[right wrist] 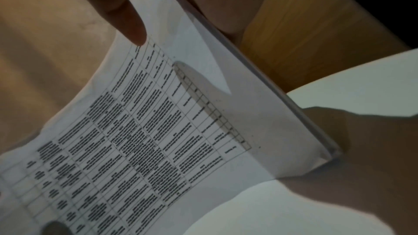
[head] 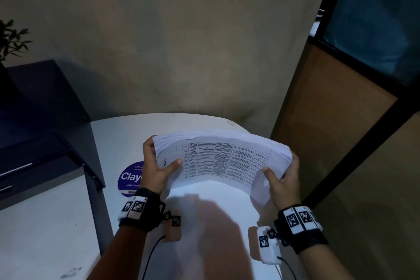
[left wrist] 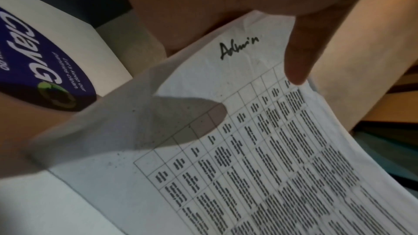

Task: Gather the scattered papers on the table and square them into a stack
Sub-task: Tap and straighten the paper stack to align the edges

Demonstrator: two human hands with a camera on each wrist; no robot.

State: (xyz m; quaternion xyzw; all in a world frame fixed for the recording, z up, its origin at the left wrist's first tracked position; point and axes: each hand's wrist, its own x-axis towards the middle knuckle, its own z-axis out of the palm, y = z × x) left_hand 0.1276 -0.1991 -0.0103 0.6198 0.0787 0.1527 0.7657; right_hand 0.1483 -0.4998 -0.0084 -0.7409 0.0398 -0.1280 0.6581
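Observation:
A stack of white papers (head: pixel 218 159) with a printed table on the top sheet is held upright and bowed above the white table (head: pixel 118 134). My left hand (head: pixel 156 166) grips its left edge, thumb on the front and fingers behind. My right hand (head: pixel 284 177) grips the right edge the same way. In the left wrist view the papers (left wrist: pixel 248 149) show handwriting near the corner, with my thumb (left wrist: pixel 298 54) pressed on the sheet. In the right wrist view the papers (right wrist: pixel 158 122) curve away and my thumb (right wrist: pixel 128 22) lies on the top sheet.
A round purple sticker (head: pixel 130 177) lies on the table beside my left hand. A dark cabinet (head: pixel 41 120) with a plant (head: pixel 11 41) stands at the left. A wooden partition with a dark frame (head: pixel 336 120) rises at the right, a beige wall behind.

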